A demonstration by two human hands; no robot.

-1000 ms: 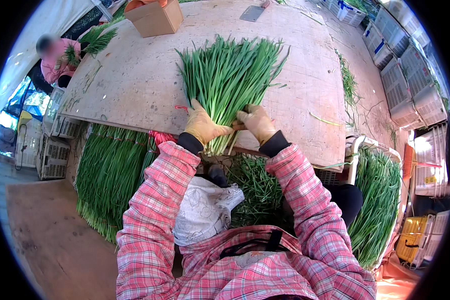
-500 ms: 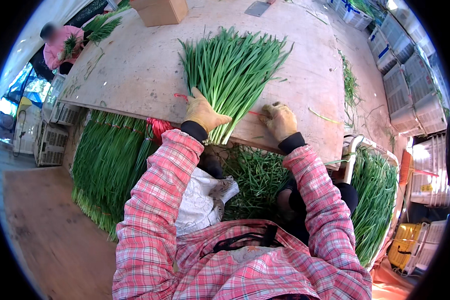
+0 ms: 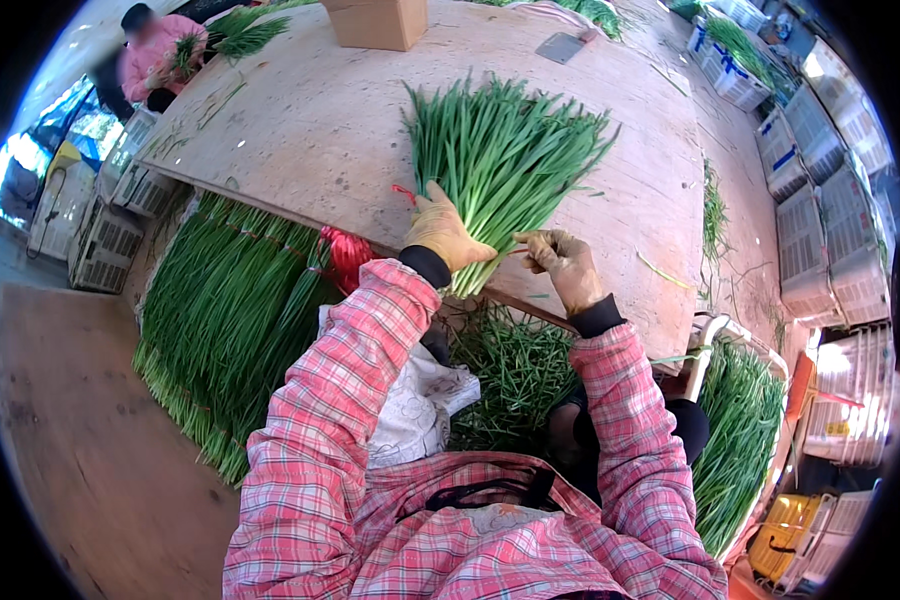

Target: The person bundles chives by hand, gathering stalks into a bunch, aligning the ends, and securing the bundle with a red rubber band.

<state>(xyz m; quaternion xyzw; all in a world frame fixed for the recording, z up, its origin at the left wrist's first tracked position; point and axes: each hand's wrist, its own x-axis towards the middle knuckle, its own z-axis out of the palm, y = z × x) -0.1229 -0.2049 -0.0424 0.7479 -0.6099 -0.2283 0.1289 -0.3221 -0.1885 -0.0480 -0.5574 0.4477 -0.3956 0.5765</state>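
Observation:
A fanned bunch of garlic chives (image 3: 505, 150) lies on the wooden table near its front edge, leaf tips pointing away and pale stems toward me. My left hand (image 3: 444, 232), in a yellowish glove, is wrapped over the stems with its thumb across them. Just right of the stems, my gloved right hand (image 3: 564, 262) pinches one end of a thin red tie. The tie's other end (image 3: 403, 193) sticks out left of the bunch by my left fingers; its middle is hidden beneath the chives.
Tied chive bundles (image 3: 235, 310) stand below the table at left, beside a hank of red ties (image 3: 346, 258). Loose greens (image 3: 515, 370) lie beneath the edge. A white-framed crate of chives (image 3: 740, 430) is at right. A cardboard box (image 3: 378, 24) and a co-worker (image 3: 160, 55) are farther back.
My right hand has moved left toward the stems and lifted the red tie's end. The left hand keeps its hold on the chives. The whole view has shifted slightly.

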